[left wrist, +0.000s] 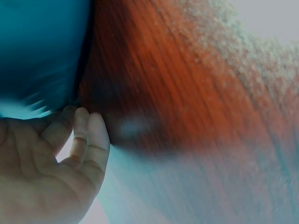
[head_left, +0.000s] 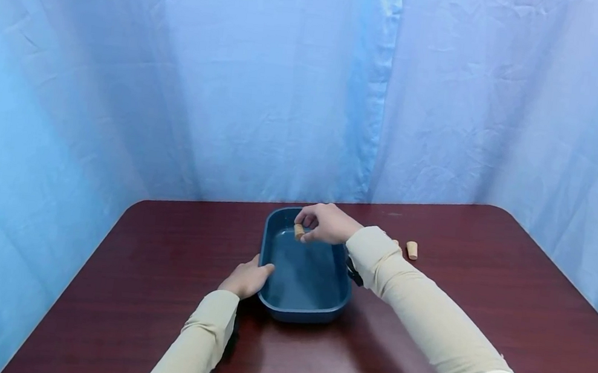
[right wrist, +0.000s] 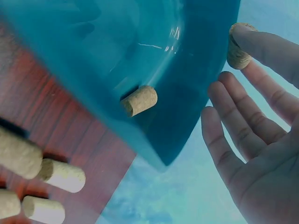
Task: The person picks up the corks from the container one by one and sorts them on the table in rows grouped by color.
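Observation:
A deep blue rectangular tub (head_left: pixel 305 275) stands on the table between both hands. My left hand (head_left: pixel 247 278) grips its left wall, with the thumb over the rim and the fingers outside; in the left wrist view the left hand (left wrist: pixel 56 163) has its fingertips at the tub's side. Over the tub's far part, my right hand (head_left: pixel 330 223) pinches a cork stopper (head_left: pixel 299 231) between thumb and fingers. The right wrist view shows the pinched cork (right wrist: pixel 239 51), while another cork (right wrist: pixel 141 100) lies inside the tub, hidden in the head view.
Several corks (right wrist: pixel 63 175) lie on the dark red-brown table (head_left: pixel 170 270) outside the tub. One cork (head_left: pixel 411 250) shows right of the right sleeve; others are partly covered by it. Pale blue curtains (head_left: pixel 266 86) hang behind the table's far edge.

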A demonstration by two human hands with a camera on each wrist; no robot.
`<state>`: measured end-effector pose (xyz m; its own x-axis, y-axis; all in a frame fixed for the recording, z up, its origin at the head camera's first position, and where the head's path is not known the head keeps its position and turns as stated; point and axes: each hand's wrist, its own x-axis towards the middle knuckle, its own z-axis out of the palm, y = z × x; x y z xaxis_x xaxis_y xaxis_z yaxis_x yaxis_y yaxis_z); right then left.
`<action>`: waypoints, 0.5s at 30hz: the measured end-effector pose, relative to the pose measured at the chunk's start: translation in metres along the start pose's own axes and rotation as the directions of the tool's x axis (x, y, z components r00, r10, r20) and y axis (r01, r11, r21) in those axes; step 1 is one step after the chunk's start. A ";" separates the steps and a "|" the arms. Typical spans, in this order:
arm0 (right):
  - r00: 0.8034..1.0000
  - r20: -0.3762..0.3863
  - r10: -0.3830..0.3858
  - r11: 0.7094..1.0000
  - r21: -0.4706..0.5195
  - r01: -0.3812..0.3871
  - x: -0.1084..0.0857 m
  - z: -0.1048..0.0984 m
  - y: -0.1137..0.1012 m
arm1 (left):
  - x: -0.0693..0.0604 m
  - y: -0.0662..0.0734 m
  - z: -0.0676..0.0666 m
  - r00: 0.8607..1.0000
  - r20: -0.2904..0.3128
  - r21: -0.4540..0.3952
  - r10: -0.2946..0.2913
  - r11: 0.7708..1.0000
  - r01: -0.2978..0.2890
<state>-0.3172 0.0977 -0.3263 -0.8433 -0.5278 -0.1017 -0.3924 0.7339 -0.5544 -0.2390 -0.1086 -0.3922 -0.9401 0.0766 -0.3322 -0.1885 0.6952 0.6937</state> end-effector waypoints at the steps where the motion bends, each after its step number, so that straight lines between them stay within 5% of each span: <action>1: 1.000 -0.003 -0.005 1.000 0.013 0.005 -0.002 -0.001 0.001 | 0.000 -0.001 -0.001 1.000 0.000 -0.003 -0.002 1.000 0.002; 15: 0.996 -0.078 -0.041 0.996 0.079 0.047 -0.036 -0.013 0.026 | 0.000 -0.004 -0.007 1.000 0.016 -0.016 0.010 1.000 -0.010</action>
<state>-0.3013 0.1416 -0.3267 -0.8526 -0.5224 -0.0146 -0.4015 0.6725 -0.6217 -0.2401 -0.1168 -0.3906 -0.9374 0.0952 -0.3350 -0.1835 0.6825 0.7075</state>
